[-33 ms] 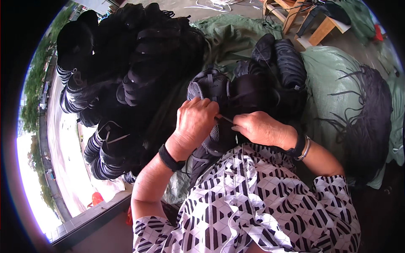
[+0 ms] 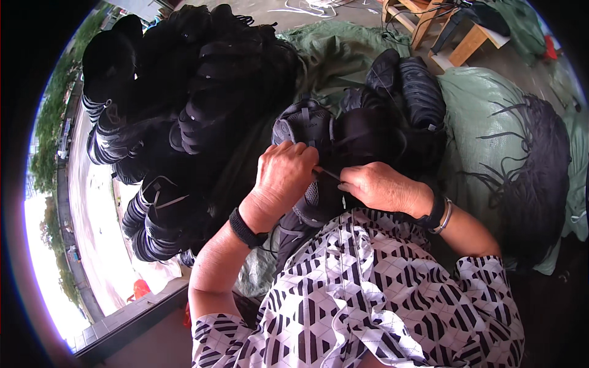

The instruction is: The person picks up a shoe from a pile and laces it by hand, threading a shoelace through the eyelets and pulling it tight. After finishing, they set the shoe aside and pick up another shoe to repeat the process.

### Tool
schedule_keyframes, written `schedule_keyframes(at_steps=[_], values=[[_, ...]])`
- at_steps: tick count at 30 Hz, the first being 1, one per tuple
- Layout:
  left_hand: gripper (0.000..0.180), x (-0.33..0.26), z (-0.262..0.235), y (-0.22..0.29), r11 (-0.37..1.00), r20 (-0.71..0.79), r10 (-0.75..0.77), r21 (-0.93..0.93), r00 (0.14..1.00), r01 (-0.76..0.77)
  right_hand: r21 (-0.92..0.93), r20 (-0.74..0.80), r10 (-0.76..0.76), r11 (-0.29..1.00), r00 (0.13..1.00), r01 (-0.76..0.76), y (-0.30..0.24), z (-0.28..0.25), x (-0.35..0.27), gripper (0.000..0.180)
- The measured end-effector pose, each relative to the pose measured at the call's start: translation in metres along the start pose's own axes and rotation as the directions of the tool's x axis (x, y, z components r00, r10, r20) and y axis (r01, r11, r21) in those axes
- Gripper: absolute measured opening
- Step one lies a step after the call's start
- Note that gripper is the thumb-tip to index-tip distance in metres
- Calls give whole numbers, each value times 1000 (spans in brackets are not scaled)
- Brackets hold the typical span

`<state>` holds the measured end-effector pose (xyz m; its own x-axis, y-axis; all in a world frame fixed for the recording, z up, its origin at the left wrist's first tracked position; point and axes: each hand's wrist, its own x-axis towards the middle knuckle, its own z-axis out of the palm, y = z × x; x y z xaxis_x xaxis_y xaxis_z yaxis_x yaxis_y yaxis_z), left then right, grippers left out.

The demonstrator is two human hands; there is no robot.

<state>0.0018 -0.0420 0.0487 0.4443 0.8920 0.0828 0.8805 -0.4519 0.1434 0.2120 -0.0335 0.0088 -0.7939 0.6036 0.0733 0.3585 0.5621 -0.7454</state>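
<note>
A dark grey shoe upper (image 2: pixel 304 126) lies in front of my body, its tongue and heel loop facing up. My left hand (image 2: pixel 285 175) is closed over its middle, fingers curled around the lacing area. Between my two hands a thin dark shoelace (image 2: pixel 328 174) is stretched short and taut. My right hand (image 2: pixel 383 187) pinches the lace's other end between thumb and fingers. The eyelets under my left fingers are hidden. Just right of this upper sit more black shoe uppers (image 2: pixel 365 132), partly in shadow.
A tall heap of black shoe uppers (image 2: pixel 227 92) fills the left. At the right a bundle of dark laces (image 2: pixel 540 165) lies on a pale green sack (image 2: pixel 472 92). Stacked uppers (image 2: pixel 421 92) stand farther back, and a wooden stool (image 2: pixel 469 46) is at the far right.
</note>
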Motion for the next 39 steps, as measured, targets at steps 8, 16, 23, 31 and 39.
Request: schedule_keyframes(at_steps=[8,16,23,31,39], values=[[12,7,-17,-12,994,147,-15,111,989,-2,40,-72,-5,999,997,8,-1,-1,3,13],[20,3,-24,-31,644,545,-72,-614,836,456,434,-363,270,896,892,-95,15,-31,28,22],[26,-10,-12,-48,371,469,-230,-768,853,522,614,-161,403,755,901,-228,37,-35,47,24],[30,-28,30,-51,176,358,-402,-873,842,456,989,76,765,22,639,-144,128,-68,-20,19],[31,-39,66,-24,512,-142,-650,-807,747,292,943,-39,897,178,440,-280,174,-84,-75,24]])
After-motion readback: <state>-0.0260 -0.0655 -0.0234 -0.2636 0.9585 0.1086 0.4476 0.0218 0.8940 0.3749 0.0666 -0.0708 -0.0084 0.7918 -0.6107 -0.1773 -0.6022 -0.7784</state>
